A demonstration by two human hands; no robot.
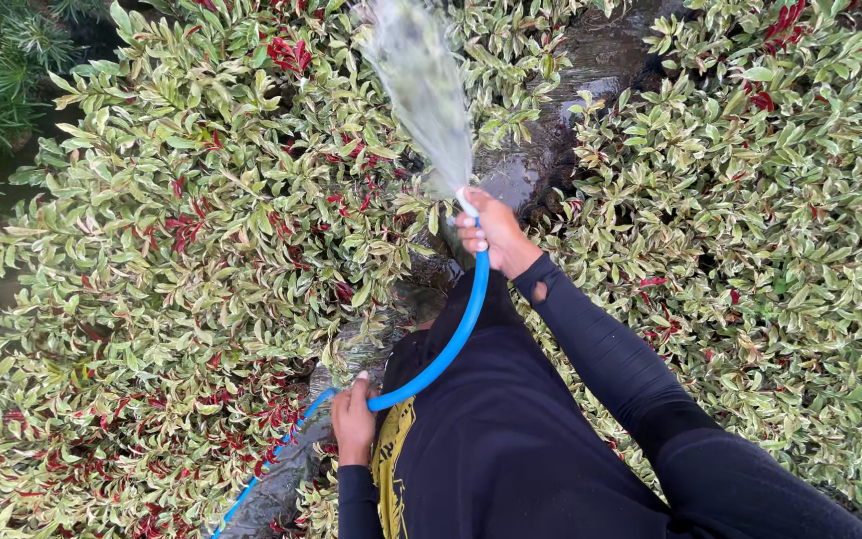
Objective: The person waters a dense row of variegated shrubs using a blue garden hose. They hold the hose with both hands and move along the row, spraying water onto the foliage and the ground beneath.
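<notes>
My right hand (496,235) is closed around the outlet end of the flexible blue plastic hose (451,344), thumb over the opening, throwing a fan of water spray (421,90) up and forward, while my left hand (353,419) grips the same hose lower down beside my hip. The wet dark ground strip (591,70) ahead glistens, so I judge watering there well under way; the variegated green, cream and red-leaved shrubs (202,230) show no wetness I can confirm. Shrubs press in on both sides, leaving only the narrow gap I stand in for moving.
</notes>
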